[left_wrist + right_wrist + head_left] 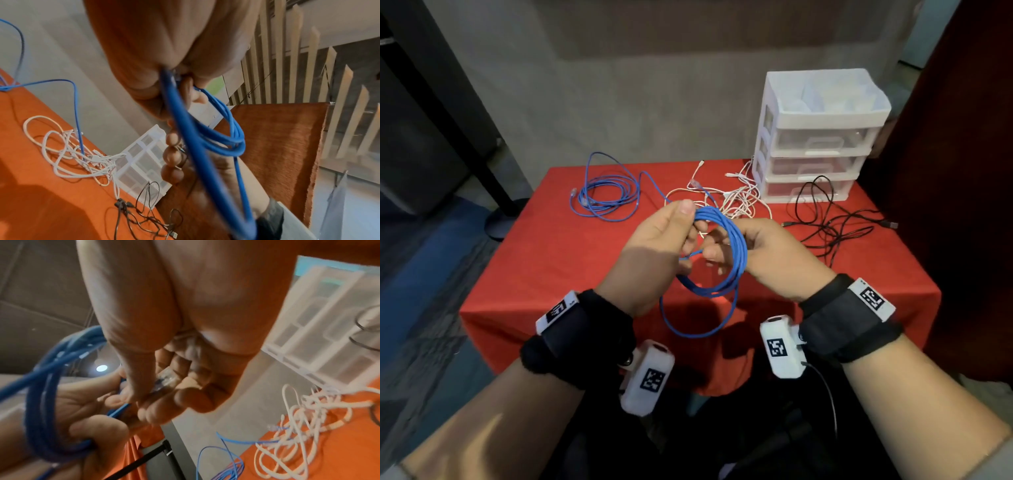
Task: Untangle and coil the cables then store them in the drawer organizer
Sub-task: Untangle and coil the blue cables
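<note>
A blue cable coil [738, 253] hangs above the red table [551, 260], with one loose loop sagging below it. My left hand [685, 222] grips the top of the coil [205, 129] between thumb and curled fingers. My right hand [714, 248] reaches into the loop. Its thumb and fingers pinch the cable's end at a clear plug [166, 378]. The white drawer organizer [822, 137] stands at the table's back right with its drawers closed and an open tray on top.
A second blue cable [606, 195] lies loosely looped at the back left. A tangle of white cables [739, 198] sits mid-back. A black cable [825, 219] sprawls in front of the organizer. The table's edges drop off on the left and near sides.
</note>
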### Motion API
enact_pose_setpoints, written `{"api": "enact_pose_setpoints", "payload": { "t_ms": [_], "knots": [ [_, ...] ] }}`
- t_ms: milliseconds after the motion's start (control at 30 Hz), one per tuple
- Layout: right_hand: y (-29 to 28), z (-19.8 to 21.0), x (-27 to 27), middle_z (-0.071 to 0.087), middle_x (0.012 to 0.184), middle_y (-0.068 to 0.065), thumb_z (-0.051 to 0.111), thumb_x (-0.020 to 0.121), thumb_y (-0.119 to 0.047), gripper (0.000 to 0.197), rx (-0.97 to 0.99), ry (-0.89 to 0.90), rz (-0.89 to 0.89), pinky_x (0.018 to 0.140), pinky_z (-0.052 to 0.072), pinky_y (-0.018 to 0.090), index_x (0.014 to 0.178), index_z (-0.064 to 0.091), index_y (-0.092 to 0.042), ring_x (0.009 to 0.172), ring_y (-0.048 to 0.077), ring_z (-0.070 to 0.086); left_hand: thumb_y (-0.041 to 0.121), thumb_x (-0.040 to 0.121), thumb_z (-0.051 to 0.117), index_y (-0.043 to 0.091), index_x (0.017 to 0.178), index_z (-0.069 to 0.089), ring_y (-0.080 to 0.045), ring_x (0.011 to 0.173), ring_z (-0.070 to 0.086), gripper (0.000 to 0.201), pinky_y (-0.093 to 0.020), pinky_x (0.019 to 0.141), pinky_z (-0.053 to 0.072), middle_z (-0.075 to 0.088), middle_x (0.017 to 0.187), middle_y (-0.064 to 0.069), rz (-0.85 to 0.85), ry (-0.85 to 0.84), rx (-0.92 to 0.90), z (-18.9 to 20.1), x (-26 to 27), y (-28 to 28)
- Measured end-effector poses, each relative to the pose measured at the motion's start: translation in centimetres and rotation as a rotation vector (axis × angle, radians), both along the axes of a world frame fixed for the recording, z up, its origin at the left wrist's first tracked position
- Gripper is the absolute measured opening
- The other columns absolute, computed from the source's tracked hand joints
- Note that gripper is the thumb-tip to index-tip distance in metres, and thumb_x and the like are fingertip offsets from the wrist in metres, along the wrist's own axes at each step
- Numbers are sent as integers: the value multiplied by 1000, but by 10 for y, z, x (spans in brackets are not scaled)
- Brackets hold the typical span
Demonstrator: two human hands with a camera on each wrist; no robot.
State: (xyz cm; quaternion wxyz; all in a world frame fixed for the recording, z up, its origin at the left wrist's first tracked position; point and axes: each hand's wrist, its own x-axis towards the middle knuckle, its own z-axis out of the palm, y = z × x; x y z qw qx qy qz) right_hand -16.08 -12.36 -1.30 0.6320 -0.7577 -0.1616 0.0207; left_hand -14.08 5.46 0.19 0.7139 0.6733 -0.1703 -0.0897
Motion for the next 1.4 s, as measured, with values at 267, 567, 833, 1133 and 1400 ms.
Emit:
{"api": "enact_pose_setpoints", "payload": {
  "t_ms": [267, 567, 833, 1133, 1400],
  "knots": [
    [-9, -7, 15, 73, 82, 1, 70, 94, -17, 7, -197, -213, -325, 76, 56, 49, 88, 73, -15, 71, 27, 65, 33, 107, 47, 22, 85, 70, -6, 86, 59, 34, -20, 60, 38, 60, 98, 4, 142, -216, 292, -8, 3, 2],
    [-26, 9, 18, 72, 76, -6, 76, 89, -26, 7, -154, -215, -527, 77, 56, 51, 83, 75, -22, 74, 20, 65, 23, 109, 39, 24, 137, 43, -11, 49, 19, 28, -17, 40, 24, 24, 66, -3, -154, 44, 105, -22, -11, -5],
    [2, 12, -17, 62, 76, 14, 71, 94, -10, 9, -19, -10, -343, 60, 38, 25, 89, 66, -5, 67, 18, 44, 36, 103, 50, 27, 73, 49, -16, 59, 38, 32, -37, 57, 35, 42, 63, 3, 321, -149, 242, -37, 7, -4],
    [16, 14, -27, 62, 67, -6, 65, 97, -36, 29, -340, -241, -513, 69, 49, 34, 73, 62, -18, 66, 13, 56, 23, 105, 53, 21, 77, 50, -9, 57, 36, 28, -31, 60, 32, 43, 63, 9, 458, -241, 219, -42, 6, -8],
    [29, 6, -20, 66, 88, 4, 77, 88, -27, 14, -231, -170, -509, 80, 46, 24, 75, 76, -24, 82, 10, 60, 29, 106, 49, 22, 75, 40, -4, 35, 18, 33, -18, 34, 15, 28, 47, 10, 304, 354, -158, -14, 6, -10]
  ]
}}
